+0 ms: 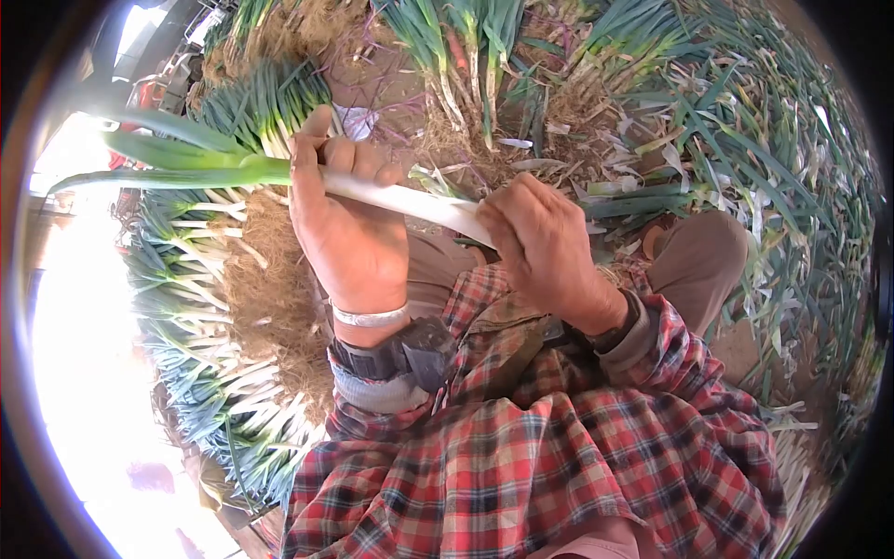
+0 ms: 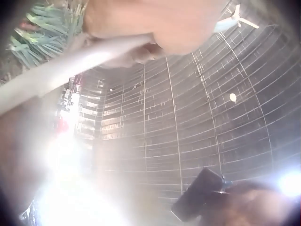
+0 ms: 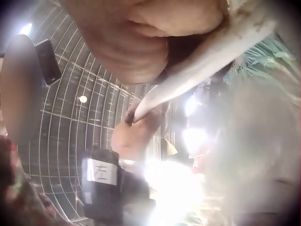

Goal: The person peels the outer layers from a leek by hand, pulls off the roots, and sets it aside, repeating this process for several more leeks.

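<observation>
A long green onion (image 1: 410,201) with a clean white stalk lies crosswise before the person, its green leaves fanning to the left. The left hand (image 1: 354,238), palm up, holds it just below the leaves, thumb and fingers around the stalk. At the other end the right hand (image 1: 549,252) grips the stalk with curled fingers, which hide that tip. The right wrist view shows the white stalk (image 3: 193,70) running from the right fingers to the left hand (image 3: 136,134). In the left wrist view the stalk (image 2: 70,68) passes under blurred fingers.
Bundled green onions with brown roots (image 1: 270,289) line the left side. More bunches (image 1: 475,74) lie ahead on the soil. Stripped leaves (image 1: 782,186) are heaped on the right. The person's bent knee (image 1: 703,256) rises at the right, and bright light washes out the far left.
</observation>
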